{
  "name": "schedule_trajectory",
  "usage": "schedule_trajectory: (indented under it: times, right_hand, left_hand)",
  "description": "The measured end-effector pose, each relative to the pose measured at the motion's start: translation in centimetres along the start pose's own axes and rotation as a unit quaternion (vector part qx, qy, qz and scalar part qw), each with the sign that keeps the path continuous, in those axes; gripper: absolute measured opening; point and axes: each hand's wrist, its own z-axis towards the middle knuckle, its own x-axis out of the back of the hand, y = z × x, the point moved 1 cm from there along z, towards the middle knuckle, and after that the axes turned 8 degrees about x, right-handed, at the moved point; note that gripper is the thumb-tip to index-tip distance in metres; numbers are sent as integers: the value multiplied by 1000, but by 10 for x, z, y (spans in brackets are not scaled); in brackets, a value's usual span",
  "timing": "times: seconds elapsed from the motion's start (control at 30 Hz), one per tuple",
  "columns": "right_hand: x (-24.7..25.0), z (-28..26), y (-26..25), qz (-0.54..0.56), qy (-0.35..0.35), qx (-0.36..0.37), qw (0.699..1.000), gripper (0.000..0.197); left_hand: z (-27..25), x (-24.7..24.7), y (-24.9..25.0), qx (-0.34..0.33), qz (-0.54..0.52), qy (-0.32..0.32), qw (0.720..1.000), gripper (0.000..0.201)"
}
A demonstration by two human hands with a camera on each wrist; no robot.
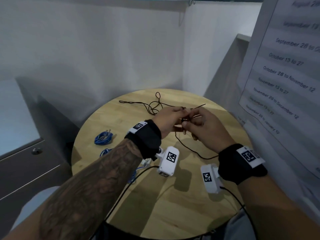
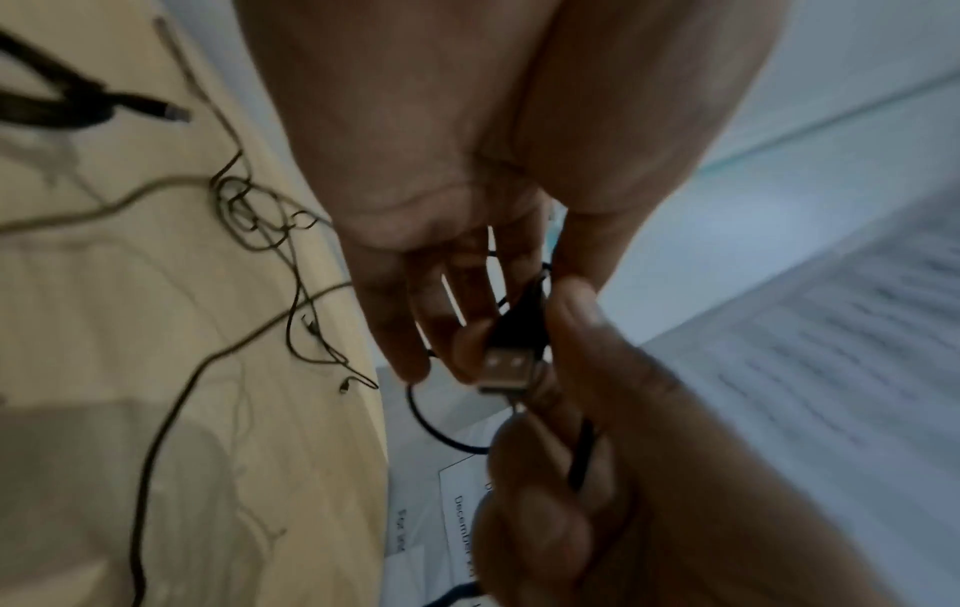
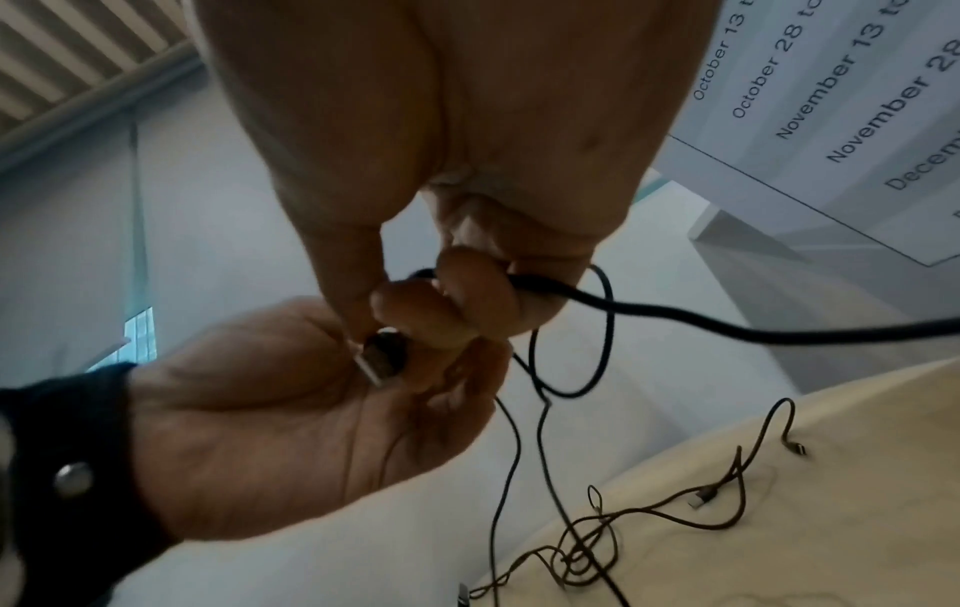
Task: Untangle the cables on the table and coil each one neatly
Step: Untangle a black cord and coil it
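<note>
Both hands meet above the round wooden table (image 1: 155, 196). My right hand (image 1: 206, 127) (image 3: 442, 304) pinches the black cable's USB plug (image 2: 506, 369) (image 3: 376, 359) between thumb and forefinger, its other fingers curled round the black cable (image 3: 675, 320). My left hand (image 1: 166, 122) (image 2: 442, 312) sits against it, and thin loops of the same cable pass round its fingers and hang below. The rest of the cable trails to a loose black tangle (image 1: 154, 106) (image 2: 254, 217) (image 3: 576, 562) at the far side of the table.
Two blue coiled cables (image 1: 103, 136) (image 1: 104, 152) lie at the table's left edge. A printed schedule sheet (image 1: 285, 66) hangs close on the right. A grey cabinet (image 1: 26, 161) stands to the left, and white walls stand behind the table.
</note>
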Motion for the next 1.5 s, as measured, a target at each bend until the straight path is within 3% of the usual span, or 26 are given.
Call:
schedule_trajectory:
  times: [0.07, 0.17, 0.23, 0.3, 0.37, 0.47, 0.57, 0.67, 0.73, 0.87, 0.97, 1.03, 1.07, 1.13, 1.2, 1.27, 1.33, 1.4, 1.5]
  right_hand:
    - [5, 1, 0, -36, 15, -1, 999, 9]
    - [21, 6, 5, -121, 98, 9, 988, 12]
    - [37, 8, 10, -169, 145, -16, 975, 13]
    - [51, 8, 19, -289, 124, -74, 946, 8]
    - [52, 6, 22, -399, 69, -85, 910, 27]
    - [26, 6, 13, -255, 32, 34, 966, 46]
    - [-6, 4, 2, -177, -8, 112, 978, 41]
    - [-19, 2, -6, -44, -56, 81, 994, 17]
    - [-16, -2, -11, 47, -104, 33, 993, 16]
    - [-9, -10, -12, -16, -199, -30, 979, 14]
    - [-6, -3, -7, -55, -147, -6, 988, 8]
    - [-1, 5, -6, 57, -62, -28, 996, 17]
    - [1, 8, -8, 173, -21, -56, 983, 18]
    - [5, 10, -14, 355, 16, -105, 929, 18]
    - [13, 11, -14, 385, 20, -122, 915, 17]
    - [22, 11, -8, 303, 32, -109, 946, 16]
    - [26, 9, 2, 63, 40, -59, 995, 14]
    - [18, 5, 9, -123, 6, -4, 992, 13]
    - [-17, -6, 6, -147, -152, 4, 977, 16]
  left_hand:
    - [-1, 3, -4, 10, -8, -9, 1000, 17]
    - [-10, 9, -10, 17, 39, -10, 999, 22]
    - [-16, 17, -17, 33, 38, -46, 998, 21]
    - [-22, 23, -20, 47, 25, -80, 995, 22]
    - [-27, 28, -21, 56, 41, -92, 993, 23]
    - [-34, 26, -17, 80, 41, -105, 990, 27]
    - [-38, 26, -14, 100, -25, -125, 987, 28]
    - [-38, 33, -16, 109, -101, -125, 981, 28]
    - [-40, 41, -18, 111, -141, -126, 976, 28]
    - [-40, 59, -16, 91, -209, -104, 968, 24]
    - [-40, 65, -11, 79, -239, -90, 963, 23]
    - [-41, 65, -11, 76, -249, -98, 960, 22]
    - [-41, 64, -11, 76, -248, -105, 960, 22]
    - [-42, 62, -11, 73, -238, -120, 961, 23]
    - [-43, 63, -9, 66, -236, -142, 959, 21]
    - [-45, 63, -6, 48, -245, -172, 953, 19]
    - [-48, 64, -3, 24, -258, -200, 945, 21]
    - [-50, 63, -1, -10, -280, -195, 940, 23]
    - [-47, 63, -2, -61, -325, -106, 938, 24]
